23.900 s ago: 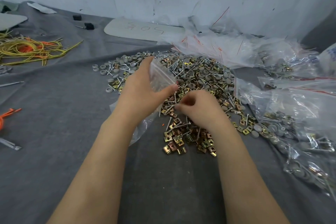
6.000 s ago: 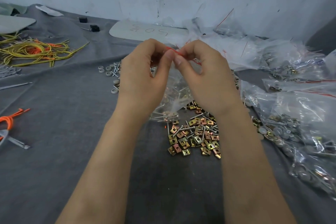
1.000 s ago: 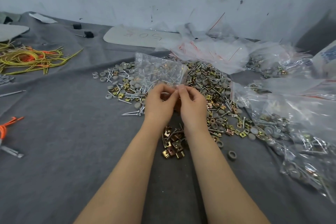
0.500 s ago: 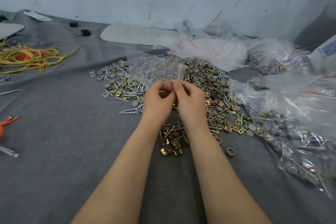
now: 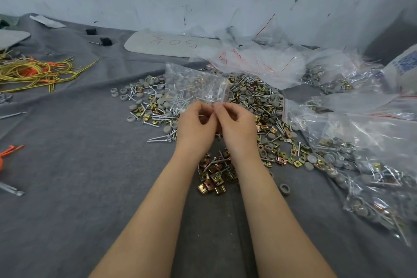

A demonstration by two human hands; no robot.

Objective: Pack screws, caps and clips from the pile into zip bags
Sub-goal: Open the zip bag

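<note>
A clear zip bag (image 5: 194,86) is held up over the pile, its near edge pinched by both hands. My left hand (image 5: 195,127) and my right hand (image 5: 237,125) meet fingertip to fingertip at that edge, fingers curled. Through the plastic I see screws and grey shapes; whether they are inside it or behind it, I cannot tell. The pile (image 5: 255,106) of silver screws, grey round caps and brass-coloured square clips spreads on the grey cloth beyond and right of my hands. A small cluster of clips (image 5: 213,178) lies between my forearms.
Filled zip bags (image 5: 370,169) are heaped at the right, empty bags (image 5: 255,61) at the back by the wall. A grey oval panel (image 5: 167,45) lies behind. Yellow and orange cords (image 5: 33,72) sit far left. A loose grey cap (image 5: 284,189) lies near my right forearm.
Both hands keep pinching the bag's near edge; the bag stands a little more upright than half a second ago. Six seconds ago both hands pinched a bag at its red strip, higher up.
</note>
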